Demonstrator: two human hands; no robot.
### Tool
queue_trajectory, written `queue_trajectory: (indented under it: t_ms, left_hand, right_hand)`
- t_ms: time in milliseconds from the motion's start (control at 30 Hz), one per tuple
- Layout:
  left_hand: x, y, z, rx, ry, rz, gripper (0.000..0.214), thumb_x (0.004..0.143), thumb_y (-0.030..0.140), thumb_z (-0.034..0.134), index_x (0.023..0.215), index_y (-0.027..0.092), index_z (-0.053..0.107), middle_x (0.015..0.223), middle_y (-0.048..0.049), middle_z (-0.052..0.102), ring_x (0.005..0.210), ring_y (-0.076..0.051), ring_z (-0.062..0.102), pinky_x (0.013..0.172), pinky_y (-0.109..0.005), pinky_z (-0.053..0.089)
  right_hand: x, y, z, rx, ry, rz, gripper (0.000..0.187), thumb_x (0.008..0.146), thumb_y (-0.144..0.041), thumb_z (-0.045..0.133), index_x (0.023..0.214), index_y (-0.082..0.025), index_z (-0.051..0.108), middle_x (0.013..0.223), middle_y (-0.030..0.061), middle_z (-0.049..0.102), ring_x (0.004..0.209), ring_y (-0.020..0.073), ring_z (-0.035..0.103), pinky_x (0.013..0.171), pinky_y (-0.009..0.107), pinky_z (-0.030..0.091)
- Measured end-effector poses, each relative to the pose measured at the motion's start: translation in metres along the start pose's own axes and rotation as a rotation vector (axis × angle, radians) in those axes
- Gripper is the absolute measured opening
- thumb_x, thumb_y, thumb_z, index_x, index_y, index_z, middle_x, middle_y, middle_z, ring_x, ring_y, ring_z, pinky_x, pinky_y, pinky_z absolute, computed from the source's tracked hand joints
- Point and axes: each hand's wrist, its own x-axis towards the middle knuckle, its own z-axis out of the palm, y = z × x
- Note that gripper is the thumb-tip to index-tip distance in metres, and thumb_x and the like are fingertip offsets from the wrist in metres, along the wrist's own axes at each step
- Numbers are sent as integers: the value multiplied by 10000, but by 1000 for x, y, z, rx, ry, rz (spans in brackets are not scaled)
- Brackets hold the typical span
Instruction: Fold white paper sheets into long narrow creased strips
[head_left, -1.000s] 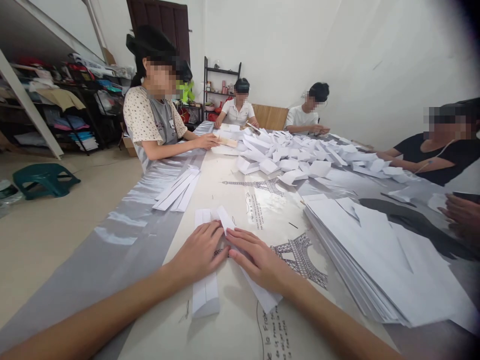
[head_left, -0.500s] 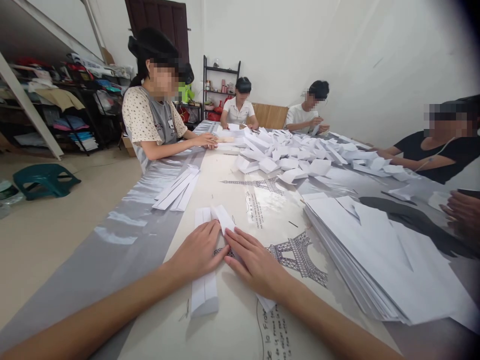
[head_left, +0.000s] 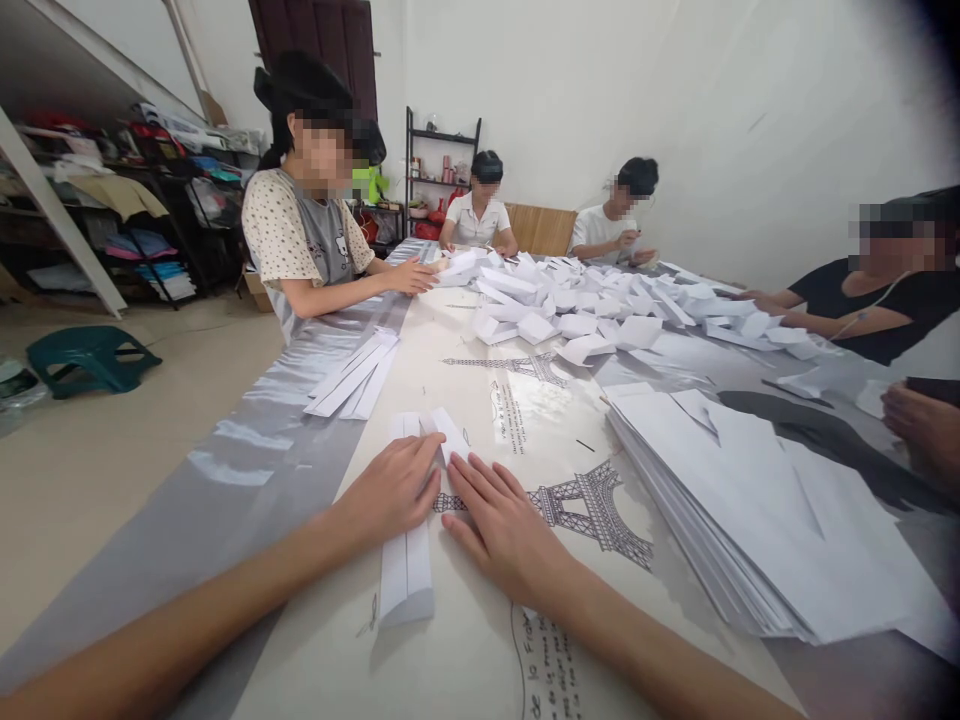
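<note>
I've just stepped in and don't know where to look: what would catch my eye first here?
Nearest the camera, the left hand and right hand lie flat, side by side, on folded white paper strips at the near end of the table. To their right spreads a thick stack of white sheets. Farther up the table lies a loose heap of folded papers, with other people seated around it.

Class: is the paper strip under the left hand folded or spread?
Folded: two flaps of the paper strip meet along its middle.
</note>
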Motion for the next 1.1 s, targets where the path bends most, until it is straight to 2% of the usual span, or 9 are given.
queue_trajectory:
  t_ms: [167, 367, 500, 667, 900, 1100]
  left_hand:
    - [-3, -7, 8, 17, 56, 78, 301, 1028, 169, 362, 1263, 176, 549, 1217, -103, 650, 1178, -246, 595, 999, -402, 482]
    - [-2, -6, 7, 19, 24, 56, 335, 1024, 149, 352, 1263, 187, 583, 1140, -100, 616, 1071, -250, 598, 954, -428, 493]
    - [-2, -7, 4, 54, 13, 64, 361, 1029, 161, 338, 1297, 182, 579, 1185, -118, 589, 1102, -262, 569, 990, -447, 458]
    - [-2, -12, 5, 38, -8, 73, 395, 1042, 166, 308, 1373, 192, 523, 1281, -105, 591, 1193, -235, 546, 1043, -419, 417]
    - [-3, -12, 9, 154, 46, 36, 405, 1029, 204, 364, 1385, 216, 556, 1293, -90, 616, 1293, -308, 431, 1059, -477, 382]
    - [3, -16, 8, 157, 8, 36, 412, 1037, 234, 347, 1385, 214, 566, 1260, -107, 604, 1258, -290, 466, 1088, -483, 350]
  right_hand:
    - [1, -3, 3, -94, 36, -22, 521, 1067, -259, 301, 1567, -116, 331, 1631, 71, 298, 1517, 268, 263, 1235, 523, 281]
    - [1, -2, 9, -128, 106, -75, 513, 1030, -133, 300, 1533, -69, 381, 1601, 120, 369, 1510, 266, 284, 1237, 536, 271]
    - [1, 0, 8, -126, 135, -101, 503, 1020, -126, 321, 1511, -61, 412, 1569, 155, 421, 1481, 259, 354, 1222, 513, 319]
    - [2, -1, 5, -127, 127, -115, 501, 1027, -148, 316, 1506, -38, 411, 1562, 164, 432, 1468, 267, 378, 1195, 483, 379]
    - [2, 0, 6, -136, 146, -133, 503, 1015, -145, 345, 1503, -44, 409, 1553, 176, 443, 1458, 286, 393, 1186, 501, 390]
    - [2, -2, 3, -133, 120, -129, 496, 1019, -147, 330, 1491, -28, 420, 1546, 180, 452, 1456, 291, 394, 1187, 494, 393]
